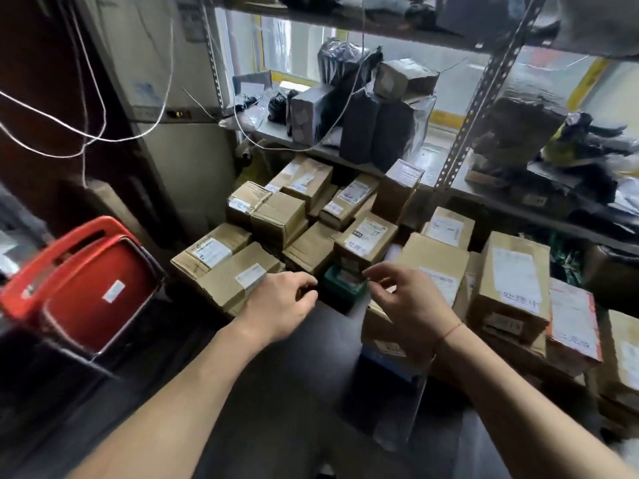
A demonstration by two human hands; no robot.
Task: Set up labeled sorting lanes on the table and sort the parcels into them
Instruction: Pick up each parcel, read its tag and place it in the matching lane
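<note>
**Parcel stock, lower shelf: small green box between your hands**

Step in hand: picking from the heap, by my reading; no labelled lanes and no bench show here.

- Left hand [281, 302]: fingers loosely curled, holding nothing, tips just beside the small green box [344, 286].
- Right hand [406, 305]: fingers narrowly spread, thumb and forefinger near the box's far edge; whether they touch it, you cannot tell.
- Small green box: low in a gap among the cardboard parcels [276, 216], below a labelled carton [366, 242].
- Next move, as I judge it: close both hands on the box and lift straight up, since the neighbours crowd it.
- Red basket [83, 285]: tilted at your left, one white label inside, otherwise nothing visible.
- Upper shelf [432, 157]: dark plastic-wrapped packages [377, 129].
</note>
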